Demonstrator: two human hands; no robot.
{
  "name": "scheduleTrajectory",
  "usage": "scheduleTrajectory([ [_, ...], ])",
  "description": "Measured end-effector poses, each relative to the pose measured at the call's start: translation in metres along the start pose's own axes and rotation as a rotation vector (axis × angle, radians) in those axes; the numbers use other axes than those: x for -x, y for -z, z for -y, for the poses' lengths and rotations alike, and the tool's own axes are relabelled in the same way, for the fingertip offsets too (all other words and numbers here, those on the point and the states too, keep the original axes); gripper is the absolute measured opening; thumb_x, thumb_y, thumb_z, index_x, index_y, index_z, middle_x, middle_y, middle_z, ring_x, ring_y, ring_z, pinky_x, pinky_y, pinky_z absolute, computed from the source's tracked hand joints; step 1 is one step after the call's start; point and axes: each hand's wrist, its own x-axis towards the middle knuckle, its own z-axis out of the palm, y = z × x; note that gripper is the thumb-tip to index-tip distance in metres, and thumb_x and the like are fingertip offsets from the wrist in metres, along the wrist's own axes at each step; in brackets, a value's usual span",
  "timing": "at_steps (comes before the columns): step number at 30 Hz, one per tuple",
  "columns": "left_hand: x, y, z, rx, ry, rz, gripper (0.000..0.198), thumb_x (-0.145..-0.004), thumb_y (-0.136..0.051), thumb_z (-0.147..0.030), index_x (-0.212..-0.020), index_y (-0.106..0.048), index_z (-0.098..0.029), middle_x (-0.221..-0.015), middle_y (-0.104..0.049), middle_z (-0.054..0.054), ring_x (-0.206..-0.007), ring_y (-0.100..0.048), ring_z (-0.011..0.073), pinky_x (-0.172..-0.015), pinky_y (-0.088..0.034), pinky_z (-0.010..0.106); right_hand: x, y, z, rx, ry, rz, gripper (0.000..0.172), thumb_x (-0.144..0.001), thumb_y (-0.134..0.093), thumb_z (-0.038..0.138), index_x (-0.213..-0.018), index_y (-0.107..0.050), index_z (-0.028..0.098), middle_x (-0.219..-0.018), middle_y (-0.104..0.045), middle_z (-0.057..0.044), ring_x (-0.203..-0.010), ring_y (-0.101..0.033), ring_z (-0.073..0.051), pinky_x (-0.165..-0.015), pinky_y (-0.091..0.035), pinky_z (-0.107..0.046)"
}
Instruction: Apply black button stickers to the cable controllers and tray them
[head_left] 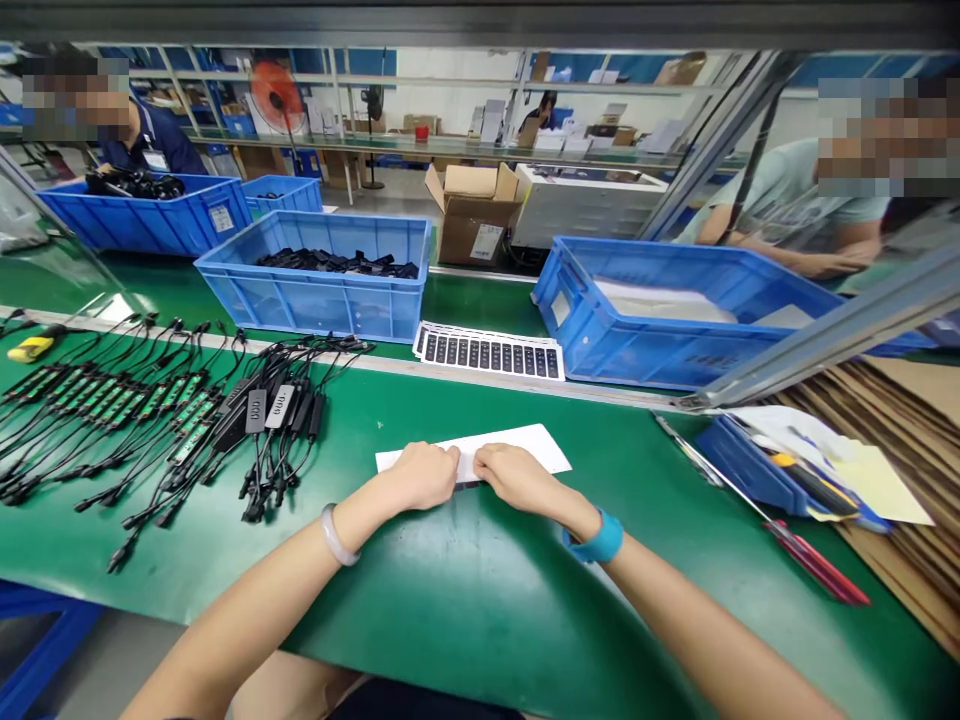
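Observation:
A white sheet point(536, 445) lies on the green tabletop point(450, 580) in front of me, with a thin dark edge showing below it between my hands. My left hand point(426, 476) is closed on the left part of the sheet. Closed close beside it, my right hand point(517, 476) pinches the sheet's near edge. To the left lie black cased controllers point(279, 407) with cables, and rows of green circuit boards point(116, 400) with wires. Beyond the sheet is a white sheet of black labels point(491, 352).
Blue bins stand along the back, one with black parts point(315, 300), another at right point(637, 345) with white sheets. A red screwdriver point(817, 565), a blue tray point(757, 465) and stacked cardboard point(915, 470) are at right. Two people sit across, another farther back.

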Motion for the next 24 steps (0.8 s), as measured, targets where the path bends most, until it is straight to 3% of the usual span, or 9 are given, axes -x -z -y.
scheduleTrajectory([
  [4, -0.01, 0.002, 0.003, -0.021, -0.075, -0.008, 0.031, -0.097, -0.037, -0.034, -0.102, -0.061, -0.014, -0.1, -0.07, 0.014, -0.093, -0.067, 0.029, -0.077, -0.051, 0.038, -0.007, -0.005, -0.004, -0.041, 0.006, 0.015, 0.025, -0.094, -0.041, 0.014, -0.083, -0.063, 0.016, -0.087, -0.069, -0.009, -0.078, -0.06, -0.019, -0.068, -0.033, -0.026],
  [8, -0.018, -0.001, 0.006, -0.048, -0.125, -0.007, 0.031, -0.099, -0.036, -0.031, -0.098, -0.063, -0.016, -0.102, -0.07, 0.011, -0.097, -0.065, 0.0251, -0.079, -0.05, 0.033, -0.01, -0.003, -0.008, -0.09, 0.006, 0.022, 0.027, -0.096, -0.041, 0.018, -0.081, -0.064, 0.017, -0.08, -0.069, -0.005, -0.071, -0.058, -0.016, -0.061, -0.032, -0.024],
  [12, -0.022, -0.003, 0.005, -0.094, -0.105, 0.003, 0.025, -0.097, -0.041, -0.022, -0.102, -0.063, -0.014, -0.098, -0.071, 0.014, -0.095, -0.067, 0.0281, -0.075, -0.051, 0.035, -0.006, 0.005, -0.017, -0.098, 0.024, 0.039, 0.02, -0.088, -0.05, 0.016, -0.075, -0.065, 0.018, -0.072, -0.067, -0.002, -0.066, -0.057, -0.015, -0.059, -0.03, -0.023],
  [15, -0.025, 0.0, 0.002, -0.11, -0.092, 0.028, 0.026, -0.095, -0.045, -0.028, -0.102, -0.065, -0.013, -0.098, -0.072, 0.016, -0.093, -0.068, 0.0298, -0.073, -0.052, 0.036, -0.006, 0.007, -0.023, -0.08, 0.015, 0.043, 0.019, -0.083, -0.052, 0.01, -0.073, -0.066, 0.018, -0.072, -0.068, -0.003, -0.067, -0.058, -0.016, -0.06, -0.03, -0.024],
  [20, -0.032, 0.004, -0.006, -0.132, -0.058, 0.046, 0.049, -0.098, -0.036, -0.047, -0.104, -0.066, -0.009, -0.095, -0.073, 0.02, -0.091, -0.07, 0.0335, -0.072, -0.053, 0.04, -0.01, 0.003, -0.028, -0.078, 0.021, 0.062, 0.02, -0.089, -0.05, 0.016, -0.079, -0.068, 0.017, -0.075, -0.069, -0.004, -0.068, -0.059, -0.016, -0.06, -0.031, -0.024],
  [24, -0.038, 0.003, -0.008, -0.145, -0.046, 0.061, 0.044, -0.097, -0.041, -0.047, -0.105, -0.066, -0.011, -0.093, -0.073, 0.019, -0.092, -0.07, 0.0324, -0.072, -0.052, 0.037, -0.003, 0.007, -0.032, -0.09, 0.073, 0.078, 0.02, -0.093, -0.048, 0.021, -0.092, -0.068, 0.018, -0.085, -0.07, -0.003, -0.075, -0.06, -0.015, -0.064, -0.036, -0.022],
])
